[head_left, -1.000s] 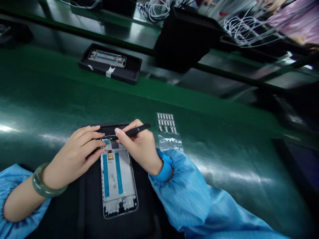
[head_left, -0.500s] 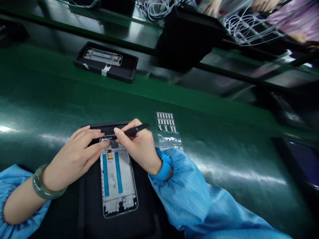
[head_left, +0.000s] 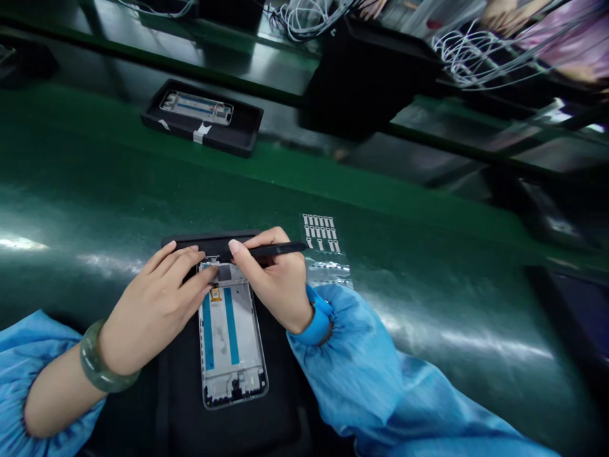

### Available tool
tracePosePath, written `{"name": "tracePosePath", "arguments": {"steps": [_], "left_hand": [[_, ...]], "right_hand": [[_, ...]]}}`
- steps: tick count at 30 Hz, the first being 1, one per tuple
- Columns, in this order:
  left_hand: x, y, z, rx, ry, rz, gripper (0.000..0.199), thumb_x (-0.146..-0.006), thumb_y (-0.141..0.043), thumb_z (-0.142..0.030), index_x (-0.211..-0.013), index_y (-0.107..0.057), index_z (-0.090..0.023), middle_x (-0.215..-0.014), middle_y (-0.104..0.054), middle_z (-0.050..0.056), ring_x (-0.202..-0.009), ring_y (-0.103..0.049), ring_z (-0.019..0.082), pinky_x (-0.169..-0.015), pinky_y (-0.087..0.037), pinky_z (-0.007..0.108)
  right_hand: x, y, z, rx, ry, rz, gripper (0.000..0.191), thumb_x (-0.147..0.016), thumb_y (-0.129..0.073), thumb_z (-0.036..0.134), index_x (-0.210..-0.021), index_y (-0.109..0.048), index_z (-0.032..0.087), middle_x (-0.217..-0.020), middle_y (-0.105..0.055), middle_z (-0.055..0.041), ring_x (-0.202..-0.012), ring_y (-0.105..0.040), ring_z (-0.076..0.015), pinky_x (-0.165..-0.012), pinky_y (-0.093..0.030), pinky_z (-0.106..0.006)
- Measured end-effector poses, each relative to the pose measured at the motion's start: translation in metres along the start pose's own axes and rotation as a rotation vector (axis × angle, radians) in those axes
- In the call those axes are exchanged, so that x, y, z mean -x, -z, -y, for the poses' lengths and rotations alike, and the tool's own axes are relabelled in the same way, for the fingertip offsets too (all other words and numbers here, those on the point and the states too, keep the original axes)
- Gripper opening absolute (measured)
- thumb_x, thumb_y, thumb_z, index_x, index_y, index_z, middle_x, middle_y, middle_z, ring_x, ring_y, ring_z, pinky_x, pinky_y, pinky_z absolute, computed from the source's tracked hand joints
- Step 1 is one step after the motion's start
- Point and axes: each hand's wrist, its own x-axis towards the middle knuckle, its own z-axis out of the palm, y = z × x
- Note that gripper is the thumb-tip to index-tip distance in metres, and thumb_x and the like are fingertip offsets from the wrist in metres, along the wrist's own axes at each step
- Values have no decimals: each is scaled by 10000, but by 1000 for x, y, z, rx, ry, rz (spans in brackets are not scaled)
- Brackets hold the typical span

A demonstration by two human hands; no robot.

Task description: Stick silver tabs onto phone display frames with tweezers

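Observation:
A phone display frame (head_left: 232,336) lies face down on a black mat (head_left: 228,419), showing a silver back with blue strips and a small gold flex part. My left hand (head_left: 159,301) rests its fingertips on the frame's top end. My right hand (head_left: 276,285) pinches a slim black spudger (head_left: 271,250), its tip at that same end, close to a grey patch. Fingers hide part of the top end. A clear sheet of small metal-coloured stickers (head_left: 321,233) lies just beyond my right hand.
A black tray (head_left: 242,127) on the green bench holds another phone frame (head_left: 196,108). Beyond stand a black box (head_left: 366,82) and white wires (head_left: 480,54). A co-worker's hands (head_left: 504,13) and pink sleeve (head_left: 561,32) show at the top right. A dark block (head_left: 212,242) lies at the mat's far end.
The phone frame and both hands sit slightly higher and further right in view. The spudger now lies flatter across the frame's top end, still in my right hand.

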Motion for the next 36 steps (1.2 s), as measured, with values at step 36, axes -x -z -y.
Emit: {"name": "tracePosePath", "arguments": {"steps": [36], "left_hand": [[-10,-9,-4,77,130,-144,266,-883,-450,-288,-1110,-561,-205,-1091,-597,60,-1106,-523,191,-1041,-348,424]], "right_hand": [[-19,-3,-26,-101,-38,188,172,-794,-600,388,-828,-565,223,-809,-650,-28,-730,-666,-183,-642,-535,-289]]}}
